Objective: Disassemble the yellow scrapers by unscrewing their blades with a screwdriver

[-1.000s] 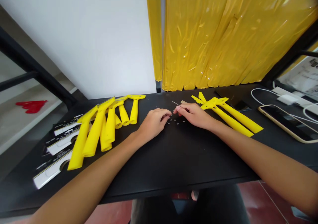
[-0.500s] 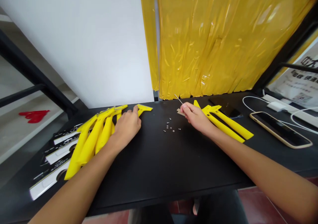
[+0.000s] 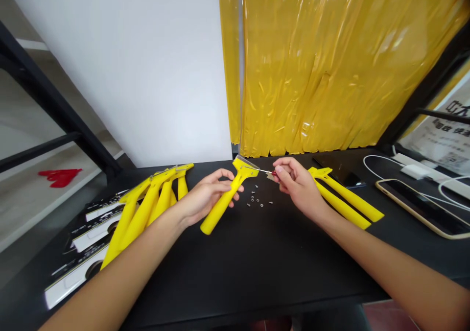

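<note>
My left hand (image 3: 213,194) is closed around the yellow handle of a scraper (image 3: 222,204), tilted with its wide head up and to the right. A thin metal strip runs along that head. In my right hand (image 3: 293,181) is a small screwdriver (image 3: 265,172) with a red handle, pinched between thumb and fingers. Its slim shaft points left and the tip meets or overlaps the scraper's head; contact is hard to tell. Below the screwdriver, several small screws and nuts (image 3: 252,199) lie loose on the black table (image 3: 235,262).
More yellow scrapers (image 3: 147,199) lie piled at left, over black-and-white packages (image 3: 79,272). Two yellow handles (image 3: 352,199) rest right of my right hand. Farther right are a phone (image 3: 422,206), a white power strip (image 3: 429,172) and cables. A yellow plastic curtain (image 3: 312,76) hangs behind.
My left hand has lifted one scraper off the left side and brought it toward the middle. The screwdriver has swung down so its tip now points left at the scraper's head.
</note>
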Available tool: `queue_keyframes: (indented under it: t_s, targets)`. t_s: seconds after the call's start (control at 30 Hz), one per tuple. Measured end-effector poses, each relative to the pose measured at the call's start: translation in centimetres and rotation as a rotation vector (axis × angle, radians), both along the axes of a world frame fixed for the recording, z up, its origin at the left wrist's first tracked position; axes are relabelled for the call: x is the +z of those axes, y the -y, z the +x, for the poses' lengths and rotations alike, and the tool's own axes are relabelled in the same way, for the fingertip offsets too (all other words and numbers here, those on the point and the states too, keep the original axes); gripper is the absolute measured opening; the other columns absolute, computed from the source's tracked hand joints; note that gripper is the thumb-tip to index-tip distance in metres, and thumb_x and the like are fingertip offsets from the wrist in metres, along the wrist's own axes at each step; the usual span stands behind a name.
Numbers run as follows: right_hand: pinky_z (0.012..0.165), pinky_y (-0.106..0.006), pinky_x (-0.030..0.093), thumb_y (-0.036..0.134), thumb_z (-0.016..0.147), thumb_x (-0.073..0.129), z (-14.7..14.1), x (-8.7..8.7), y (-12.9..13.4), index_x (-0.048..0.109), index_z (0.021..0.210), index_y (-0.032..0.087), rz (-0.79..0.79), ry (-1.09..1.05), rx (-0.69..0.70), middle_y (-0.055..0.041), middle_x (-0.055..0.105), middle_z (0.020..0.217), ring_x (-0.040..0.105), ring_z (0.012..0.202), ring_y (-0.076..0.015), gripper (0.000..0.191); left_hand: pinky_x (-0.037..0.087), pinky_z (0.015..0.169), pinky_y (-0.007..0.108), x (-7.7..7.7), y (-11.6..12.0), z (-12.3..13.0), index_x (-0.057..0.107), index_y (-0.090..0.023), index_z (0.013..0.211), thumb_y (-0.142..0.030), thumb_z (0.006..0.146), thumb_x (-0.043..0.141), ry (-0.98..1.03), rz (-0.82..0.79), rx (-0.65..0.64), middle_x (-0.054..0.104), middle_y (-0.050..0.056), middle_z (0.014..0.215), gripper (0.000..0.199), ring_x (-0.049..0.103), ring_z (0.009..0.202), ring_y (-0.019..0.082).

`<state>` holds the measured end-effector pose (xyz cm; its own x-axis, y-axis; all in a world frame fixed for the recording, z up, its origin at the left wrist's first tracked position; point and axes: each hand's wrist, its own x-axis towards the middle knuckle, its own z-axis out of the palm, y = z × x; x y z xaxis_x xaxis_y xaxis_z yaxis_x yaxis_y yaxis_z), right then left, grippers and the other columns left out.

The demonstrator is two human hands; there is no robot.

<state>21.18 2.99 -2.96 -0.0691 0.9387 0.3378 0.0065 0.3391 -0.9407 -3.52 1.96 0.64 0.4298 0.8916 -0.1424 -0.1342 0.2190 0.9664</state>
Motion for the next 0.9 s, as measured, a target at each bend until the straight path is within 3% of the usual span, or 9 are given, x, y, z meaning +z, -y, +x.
queue_keyframes:
  t_s: [0.07,0.17,0.3,0.4,0.47,0.57,0.9]
  targets:
    - [0.044,-0.022,0.034,0.045,0.090,0.067,-0.1,0.0,0.0,0.057,0.104,0.025,-0.001,-0.075,0.012,0.0025,0.060,0.078,0.045,0.054,-0.0091,0.026,0.046,0.053,0.021,0.0,0.3,0.3,0.046,-0.024,0.098,-0.020,0.088,0.063,0.073,-0.038,-0.004,0.064,-0.001,0.082,0.020,0.059,0.061,0.010]
    - [0.041,-0.023,0.034,0.043,0.088,0.071,-0.2,0.3,0.3,0.061,0.097,0.023,0.037,-0.114,-0.033,0.0016,0.062,0.079,0.046,0.050,-0.0081,0.024,0.037,0.040,0.018,0.1,0.5,0.7,0.043,-0.024,0.093,-0.040,0.096,0.057,0.048,-0.026,0.053,0.059,-0.004,0.074,0.022,0.049,0.047,0.007]
    - [0.044,-0.025,0.037,0.042,0.090,0.069,-0.3,0.9,1.7,0.067,0.089,0.022,0.164,-0.003,-0.239,0.0032,0.056,0.066,0.047,0.047,-0.0088,0.020,0.049,0.037,0.026,-0.2,0.8,1.3,0.046,-0.022,0.094,-0.049,0.095,0.058,-0.169,0.112,0.125,0.068,0.002,0.079,0.030,0.064,0.046,0.016]
    - [0.053,-0.027,0.043,0.033,0.092,0.068,-0.5,1.4,3.0,0.069,0.088,0.023,0.438,0.214,-0.347,0.0015,0.061,0.069,0.053,0.056,-0.0113,0.011,0.051,0.035,0.026,-0.8,1.2,1.8,0.050,-0.019,0.096,-0.049,0.094,0.060,-0.286,0.228,0.121,0.071,0.006,0.082,0.032,0.072,0.053,0.022]
    - [0.057,-0.027,0.045,0.026,0.093,0.067,-0.7,1.6,3.6,0.068,0.089,0.023,0.589,0.335,-0.331,0.0009,0.064,0.074,0.055,0.061,-0.0116,0.005,0.052,0.036,0.024,-1.2,1.6,2.1,0.052,-0.018,0.097,-0.049,0.094,0.060,-0.306,0.274,0.119,0.073,0.007,0.086,0.032,0.073,0.056,0.022]
    - [0.059,-0.026,0.045,0.018,0.094,0.065,-0.9,1.7,3.9,0.066,0.091,0.023,0.681,0.410,-0.283,0.0019,0.064,0.075,0.056,0.063,-0.0111,0.005,0.052,0.036,0.022,-1.5,2.0,2.4,0.054,-0.017,0.100,-0.048,0.096,0.058,-0.307,0.302,0.127,0.073,0.007,0.086,0.031,0.073,0.056,0.020]
    - [0.061,-0.025,0.044,0.015,0.094,0.064,-1.0,1.5,3.8,0.064,0.092,0.021,0.676,0.431,-0.232,0.0025,0.063,0.078,0.055,0.065,-0.0098,0.007,0.052,0.035,0.024,-1.5,2.0,2.4,0.054,-0.017,0.102,-0.051,0.096,0.056,-0.284,0.299,0.110,0.072,0.006,0.085,0.034,0.073,0.053,0.021]
